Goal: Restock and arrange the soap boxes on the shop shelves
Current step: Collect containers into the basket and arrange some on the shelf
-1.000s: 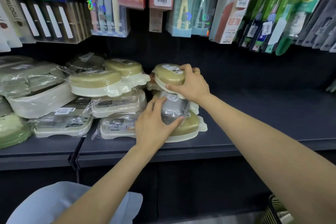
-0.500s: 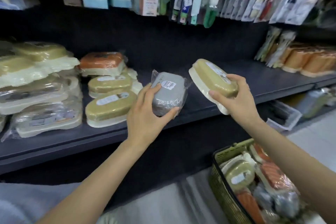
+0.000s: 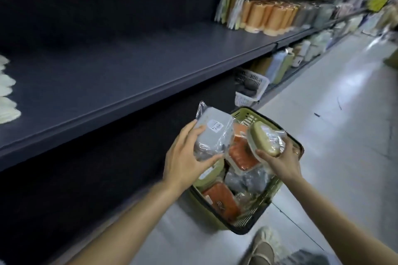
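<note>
My left hand [image 3: 185, 157] grips a grey soap box [image 3: 212, 133] wrapped in clear plastic, held above the near-left corner of a green basket [image 3: 298, 146]. In my right hand [image 3: 282, 159] is an olive and cream soap box [image 3: 263, 139], tilted on its side over the basket's right part. Inside the basket lie several wrapped soap boxes, among them an orange one [image 3: 241, 155] and another orange one [image 3: 221, 200]. The dark shelf [image 3: 129, 66] runs to the left, and white edges of stacked soap boxes [image 3: 6, 92] show at its far left.
The basket stands on a pale floor [image 3: 344, 135] by the shelf's base. A shoe [image 3: 265, 247] is near its front corner. Orange containers [image 3: 269, 15] and hanging packets stand further along the shelf. A white crate [image 3: 249, 86] sits on the lower shelf.
Both hands have carried the two soap boxes off the shelf stacks, rightward and down, to above the basket. The view has swung right, away from the stacked boxes.
</note>
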